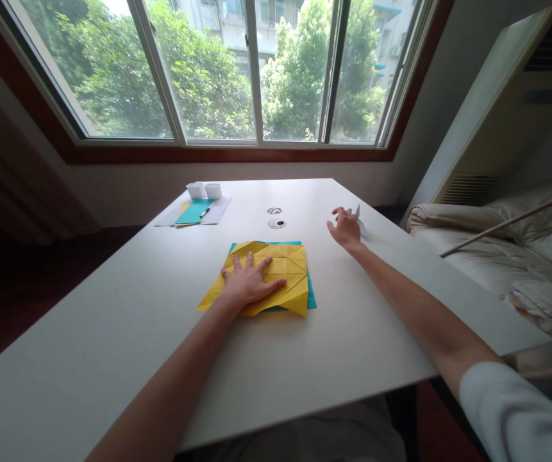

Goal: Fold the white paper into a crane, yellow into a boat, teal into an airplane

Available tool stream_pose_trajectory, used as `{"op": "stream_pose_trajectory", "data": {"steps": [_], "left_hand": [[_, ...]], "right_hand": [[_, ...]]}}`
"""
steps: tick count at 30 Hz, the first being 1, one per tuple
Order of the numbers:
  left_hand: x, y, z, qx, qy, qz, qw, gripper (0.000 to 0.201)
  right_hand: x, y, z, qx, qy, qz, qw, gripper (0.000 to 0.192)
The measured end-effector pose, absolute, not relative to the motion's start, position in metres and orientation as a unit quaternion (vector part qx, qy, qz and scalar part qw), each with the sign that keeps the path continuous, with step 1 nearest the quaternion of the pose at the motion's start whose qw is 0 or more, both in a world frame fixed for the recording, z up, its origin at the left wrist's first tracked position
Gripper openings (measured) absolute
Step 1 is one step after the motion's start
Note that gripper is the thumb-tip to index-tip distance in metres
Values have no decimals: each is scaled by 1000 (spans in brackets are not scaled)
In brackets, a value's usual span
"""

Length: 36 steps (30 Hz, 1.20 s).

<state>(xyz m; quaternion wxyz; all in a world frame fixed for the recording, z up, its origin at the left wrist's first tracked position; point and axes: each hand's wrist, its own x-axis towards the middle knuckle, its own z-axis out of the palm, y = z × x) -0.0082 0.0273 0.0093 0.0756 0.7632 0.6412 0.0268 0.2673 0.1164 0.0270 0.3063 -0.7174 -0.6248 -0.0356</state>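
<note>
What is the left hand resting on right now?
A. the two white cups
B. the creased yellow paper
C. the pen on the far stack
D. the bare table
B: the left hand lies flat, fingers spread, on the creased yellow paper atop a teal sheet.

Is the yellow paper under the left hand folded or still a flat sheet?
Folded. The yellow paper shows many raised creases and overlapping flaps, with a teal sheet showing beneath its edges. The left hand presses flat on it.
</note>
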Motion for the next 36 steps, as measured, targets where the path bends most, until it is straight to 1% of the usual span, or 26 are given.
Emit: {"op": "stream_pose_trajectory", "data": {"steps": [1,2,4,7,11,14,17,20,23,25,27,29,33,36], "left_hand": [[-12,30,11,758,647,21,77,88],[-17,32,12,752,655,14,79,89],[-31,37,16,738,670,1,80,90],[-54,43,22,713,695,-9,93,91],[-72,46,29,703,703,22,109,89],[-67,45,35,699,705,89,83,79],[-47,38,46,722,653,222,52,56],[-20,26,53,750,555,345,100,41],[1,13,52,733,495,412,218,41],[10,6,49,706,475,442,283,47],[15,2,44,676,461,470,330,53],[17,0,41,665,433,496,352,51],[18,1,37,680,394,521,333,27],[19,3,35,660,384,536,360,25]], "right_hand": [[278,120,27,-741,-584,-54,327,38],[289,124,26,-772,-533,-48,343,42],[310,130,23,-820,-448,-5,357,48],[333,136,17,-844,-396,44,359,51],[347,137,10,-826,-399,111,383,52],[341,134,9,-782,-440,137,421,51],[320,123,13,-727,-494,150,453,52],[286,96,21,-657,-568,164,468,52],[251,57,29,-512,-678,170,499,48],[231,31,32,-459,-713,158,506,43],[217,10,34,-425,-747,139,492,40],[208,-4,33,-398,-773,125,479,38],[199,-17,30,-334,-826,133,433,38],[196,-19,28,-321,-829,145,435,42]]}}
